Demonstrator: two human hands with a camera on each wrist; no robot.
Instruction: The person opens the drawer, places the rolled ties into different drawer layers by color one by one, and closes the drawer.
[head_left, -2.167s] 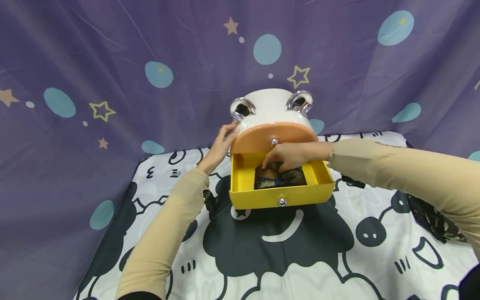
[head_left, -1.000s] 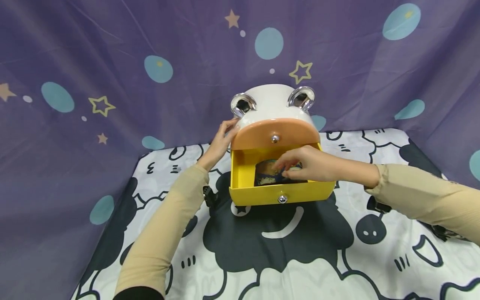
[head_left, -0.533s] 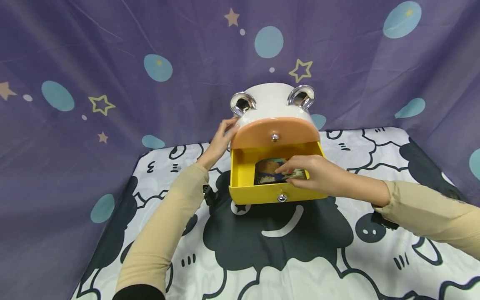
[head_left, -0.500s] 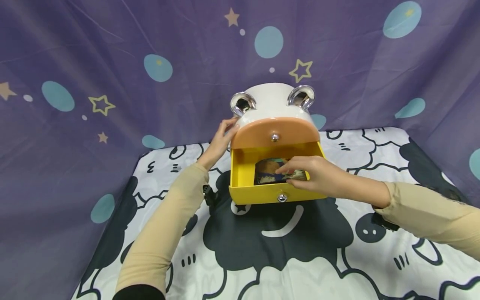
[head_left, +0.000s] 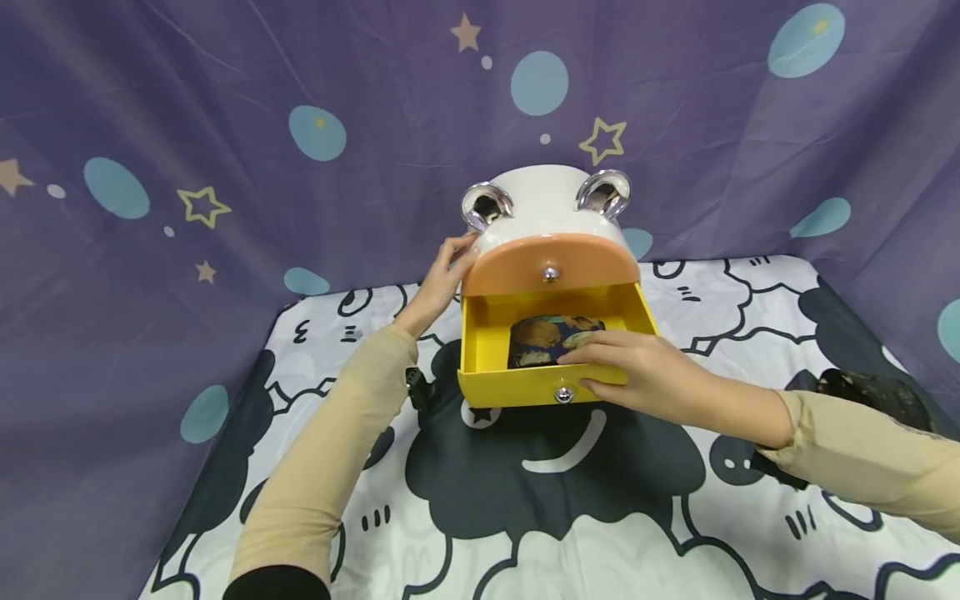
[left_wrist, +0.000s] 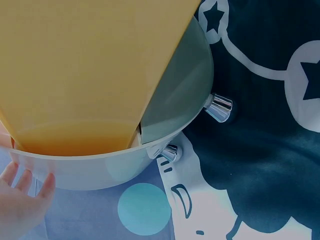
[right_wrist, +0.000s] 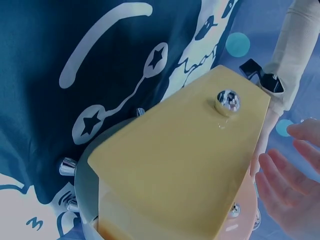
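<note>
A white animal-faced box [head_left: 540,200] with silver-rimmed eyes stands at the back of the cloth. Its lower yellow drawer [head_left: 517,387] is pulled out. Inside the drawer lies a dark printed item [head_left: 534,335] with brown and blue patches; its kind is unclear. My left hand [head_left: 437,287] rests against the box's left side, fingers extended, as the left wrist view also shows. At the drawer's front right is my right hand [head_left: 637,371], its fingers over the front edge and its thumb near the silver knob [head_left: 564,395]. In the right wrist view its fingers are loosely spread, holding nothing.
Above the drawer sits an orange front [head_left: 517,267] with a small knob. A white cloth [head_left: 600,558] with dark sheep prints covers the surface. A purple curtain [head_left: 390,100] hangs behind. A black, crumpled-looking thing [head_left: 877,398] lies at the right, partly behind the sleeve.
My right hand has drawn back from over the dark item inside the drawer, toward me and down to the front edge. The left hand has stayed at the box's side.
</note>
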